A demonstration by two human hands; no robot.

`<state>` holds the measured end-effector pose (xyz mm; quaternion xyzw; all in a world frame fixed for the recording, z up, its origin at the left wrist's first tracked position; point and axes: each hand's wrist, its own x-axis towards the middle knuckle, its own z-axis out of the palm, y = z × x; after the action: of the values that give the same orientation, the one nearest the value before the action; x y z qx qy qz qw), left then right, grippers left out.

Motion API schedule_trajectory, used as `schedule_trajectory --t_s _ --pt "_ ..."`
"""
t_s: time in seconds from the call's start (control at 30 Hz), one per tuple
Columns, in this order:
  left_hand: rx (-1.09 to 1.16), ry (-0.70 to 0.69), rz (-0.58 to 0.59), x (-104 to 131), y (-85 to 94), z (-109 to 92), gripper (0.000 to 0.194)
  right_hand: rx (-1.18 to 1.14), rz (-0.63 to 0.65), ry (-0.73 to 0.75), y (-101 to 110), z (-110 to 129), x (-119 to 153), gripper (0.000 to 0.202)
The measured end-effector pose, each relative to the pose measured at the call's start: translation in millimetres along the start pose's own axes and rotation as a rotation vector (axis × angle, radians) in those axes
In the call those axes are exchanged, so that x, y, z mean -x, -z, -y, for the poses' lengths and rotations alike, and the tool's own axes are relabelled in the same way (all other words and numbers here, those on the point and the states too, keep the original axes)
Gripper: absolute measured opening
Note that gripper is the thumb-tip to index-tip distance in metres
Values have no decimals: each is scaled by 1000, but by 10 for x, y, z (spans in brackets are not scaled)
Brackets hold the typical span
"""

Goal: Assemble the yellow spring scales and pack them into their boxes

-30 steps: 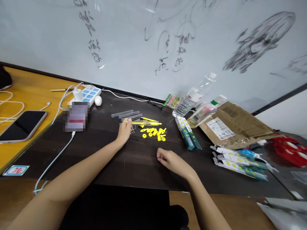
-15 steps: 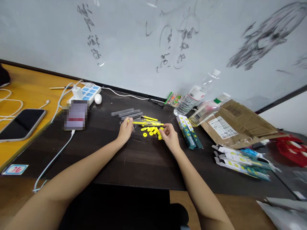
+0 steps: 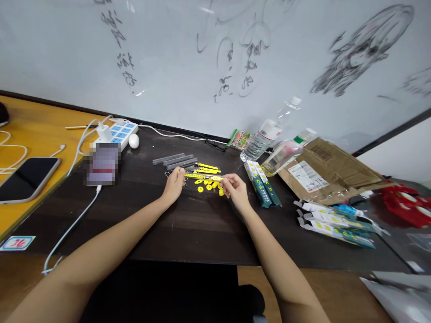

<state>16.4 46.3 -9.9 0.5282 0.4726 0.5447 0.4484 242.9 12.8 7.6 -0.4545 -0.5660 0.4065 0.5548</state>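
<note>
A slim yellow spring scale (image 3: pixel 198 176) with dark markings is held level over the desk between my two hands. Its left end is pinched in the fingers of my left hand (image 3: pixel 173 187). The thumb and fingers of my right hand (image 3: pixel 236 188) close on its right end. Under and beside it lie several small yellow caps (image 3: pixel 209 185), partly covered by my right fingers. More yellow scale rods (image 3: pixel 208 168) rest just behind, and several clear plastic tubes (image 3: pixel 175 159) lie to their left. Thin metal wire hooks (image 3: pixel 167 175) show near my left hand.
Two green-and-white boxes (image 3: pixel 261 184) lie right of my right hand, with opened boxes (image 3: pixel 336 224) farther right. Behind stand a water bottle (image 3: pixel 262 139), another bottle (image 3: pixel 286 154) and a cardboard parcel (image 3: pixel 328 172). A power strip (image 3: pixel 123 133) and phone (image 3: pixel 29 179) are at left.
My right hand has shifted slightly left, its grip now closed at the scale's right end. The whole view has moved slightly. Both hands still hold the scale.
</note>
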Motion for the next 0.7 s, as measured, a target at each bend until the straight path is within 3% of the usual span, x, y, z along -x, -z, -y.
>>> schedule_trajectory --t_s 0.33,0.6,0.7 --pt "29 -7 27 -11 2 11 26 -115 -3 -97 -54 89 28 33" --pt "26 -14 66 6 -20 35 25 -78 28 -77 -36 53 18 29" --pt "39 -2 49 6 -20 10 24 -34 -20 -69 -6 65 8 24"
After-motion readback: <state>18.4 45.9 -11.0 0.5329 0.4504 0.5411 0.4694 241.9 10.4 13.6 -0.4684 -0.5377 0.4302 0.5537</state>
